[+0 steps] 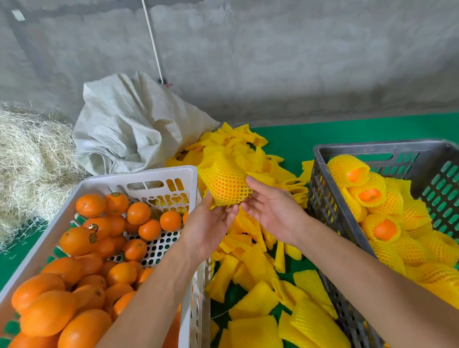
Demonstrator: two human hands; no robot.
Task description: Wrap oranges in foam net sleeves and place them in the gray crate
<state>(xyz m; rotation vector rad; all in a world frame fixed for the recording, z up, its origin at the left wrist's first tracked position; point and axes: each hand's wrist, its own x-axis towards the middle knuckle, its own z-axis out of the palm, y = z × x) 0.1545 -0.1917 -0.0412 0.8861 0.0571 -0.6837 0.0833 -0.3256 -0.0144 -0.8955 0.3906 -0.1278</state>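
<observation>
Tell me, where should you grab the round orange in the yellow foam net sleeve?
Cup the round orange in the yellow foam net sleeve from below, around its bulging lower half. The loose open end flares upward and would likely just crumple. Both hands, left hand and right hand, already support it underneath.

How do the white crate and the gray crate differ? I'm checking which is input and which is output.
The white crate holds bare oranges; the gray crate holds oranges in yellow foam net sleeves. The white crate sits on the left, the gray crate on the right. Both are perforated plastic.
</observation>
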